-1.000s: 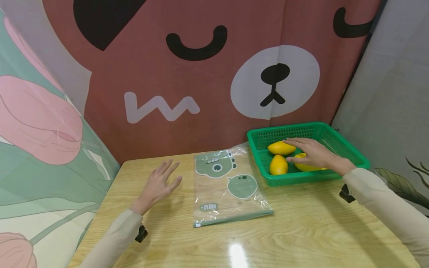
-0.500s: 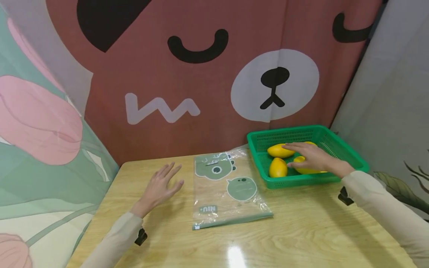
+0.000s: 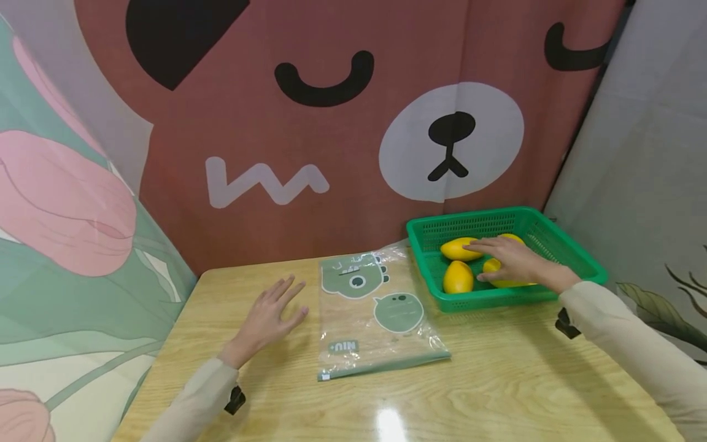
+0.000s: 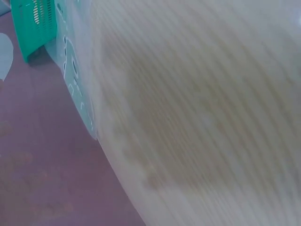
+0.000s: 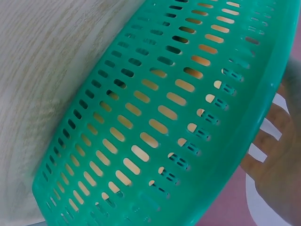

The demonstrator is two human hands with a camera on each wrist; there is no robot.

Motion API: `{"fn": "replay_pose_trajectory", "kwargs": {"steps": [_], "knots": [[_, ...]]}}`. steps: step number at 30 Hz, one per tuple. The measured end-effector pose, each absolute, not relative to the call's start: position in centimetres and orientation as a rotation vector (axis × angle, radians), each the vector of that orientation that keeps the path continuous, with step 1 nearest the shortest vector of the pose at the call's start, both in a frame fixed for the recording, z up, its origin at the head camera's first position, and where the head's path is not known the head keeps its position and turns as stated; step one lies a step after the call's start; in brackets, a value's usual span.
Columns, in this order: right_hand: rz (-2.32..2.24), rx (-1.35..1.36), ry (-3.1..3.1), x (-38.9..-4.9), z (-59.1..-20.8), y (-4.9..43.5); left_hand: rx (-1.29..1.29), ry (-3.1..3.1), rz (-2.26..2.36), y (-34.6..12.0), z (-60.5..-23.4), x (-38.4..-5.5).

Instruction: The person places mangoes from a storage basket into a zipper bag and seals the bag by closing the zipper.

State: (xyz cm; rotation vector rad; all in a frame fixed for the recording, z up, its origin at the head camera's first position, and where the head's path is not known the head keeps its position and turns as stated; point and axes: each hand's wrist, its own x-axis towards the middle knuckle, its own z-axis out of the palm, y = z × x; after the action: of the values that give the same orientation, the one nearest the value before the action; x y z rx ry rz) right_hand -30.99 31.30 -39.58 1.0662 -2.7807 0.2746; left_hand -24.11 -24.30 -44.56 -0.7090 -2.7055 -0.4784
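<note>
Had my right hand [image 3: 516, 263] over green basket [image 3: 497, 300] — fingers pretty straight, relaxed, couldn't tell if they touched yellow fruits [image 3: 458, 277] inside. Clear zip bag [image 3: 353, 322] with green cartoon prints lay flat just left of basket. My left hand [image 3: 267, 316] was farther left of basket, past bag — fingers spread loose above wooden table [image 3: 475, 393].

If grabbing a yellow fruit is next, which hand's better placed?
Right, I'd say. The right hand is over the green basket, close to the yellow fruits. The left hand is over the table, with the plastic bag lying between it and the green basket.
</note>
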Motion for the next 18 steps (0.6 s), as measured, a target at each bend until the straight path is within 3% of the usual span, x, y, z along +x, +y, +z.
{"fn": "replay_pose_trajectory", "kwargs": {"steps": [18], "knots": [[0.284, 1.131, -2.780, -30.9, -39.7, 30.5, -0.762, -2.708, -0.510, -23.2, -45.4, -22.7]]}}
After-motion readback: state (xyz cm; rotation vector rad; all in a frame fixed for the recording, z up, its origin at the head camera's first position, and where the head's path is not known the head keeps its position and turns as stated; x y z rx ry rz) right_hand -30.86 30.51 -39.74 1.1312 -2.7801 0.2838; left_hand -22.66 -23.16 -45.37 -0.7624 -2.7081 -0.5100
